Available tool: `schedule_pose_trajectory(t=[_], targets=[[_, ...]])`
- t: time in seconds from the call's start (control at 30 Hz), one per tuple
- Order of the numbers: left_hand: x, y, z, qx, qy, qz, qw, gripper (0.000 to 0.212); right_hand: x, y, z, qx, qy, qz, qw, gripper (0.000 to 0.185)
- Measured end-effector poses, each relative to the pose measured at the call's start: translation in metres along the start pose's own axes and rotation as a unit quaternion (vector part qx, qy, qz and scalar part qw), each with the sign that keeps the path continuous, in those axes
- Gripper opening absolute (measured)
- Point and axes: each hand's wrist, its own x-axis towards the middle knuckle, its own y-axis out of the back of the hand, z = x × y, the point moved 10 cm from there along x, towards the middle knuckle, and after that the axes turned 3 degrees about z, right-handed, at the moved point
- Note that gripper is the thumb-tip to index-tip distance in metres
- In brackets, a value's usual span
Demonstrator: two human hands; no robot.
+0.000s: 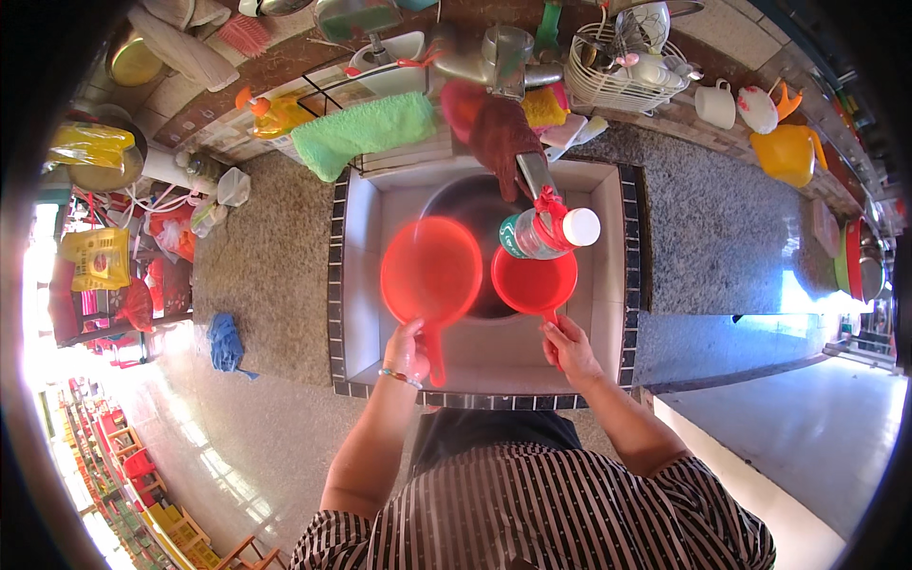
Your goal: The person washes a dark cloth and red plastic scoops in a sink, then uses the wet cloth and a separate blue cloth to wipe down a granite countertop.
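Note:
Over a tiled sink I hold two red plastic ladles by their handles. My left hand grips the larger red ladle, which is at the left. In my right hand is the handle of the smaller red ladle. A cut plastic bottle with a white end is tied with red cloth to the tap spout and hangs over the smaller ladle's far rim. Behind both ladles a dark round basin sits in the sink, partly hidden.
Behind the sink hang a green towel and a dark red glove. A white basket of utensils, a white mug and a yellow jug stand at the back right. A blue cloth lies on the left counter's edge.

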Motion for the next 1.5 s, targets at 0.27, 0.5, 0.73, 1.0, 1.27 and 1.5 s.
schedule_pose_trajectory(t=[0.27,0.5,0.73,1.0,1.27,1.5], targets=[[0.005,-0.007,0.005,0.173,-0.137,0.034,0.975,0.024,-0.013,-0.064,-0.023,0.024,-0.019,-0.065,0.997,0.03],[0.004,-0.027,-0.011,0.081,-0.091,0.024,0.992,0.025,-0.001,-0.047,-0.07,-0.373,0.241,-0.016,0.896,0.031],[-0.004,-0.062,0.0,0.14,-0.095,0.013,0.986,0.02,0.04,0.008,-0.24,0.009,0.225,0.092,0.97,0.033],[0.015,-0.09,-0.012,0.146,-0.096,-0.015,0.985,0.018,0.049,-0.104,-0.354,0.042,0.169,-0.197,0.965,0.041],[0.002,-0.13,-0.003,0.133,-0.081,-0.065,0.986,0.03,0.073,-0.052,-0.28,0.256,0.169,-0.21,0.928,0.024],[0.018,-0.11,-0.014,0.182,-0.105,-0.023,0.977,0.049,0.083,-0.084,-0.122,0.39,-0.053,-0.223,0.892,0.025]])
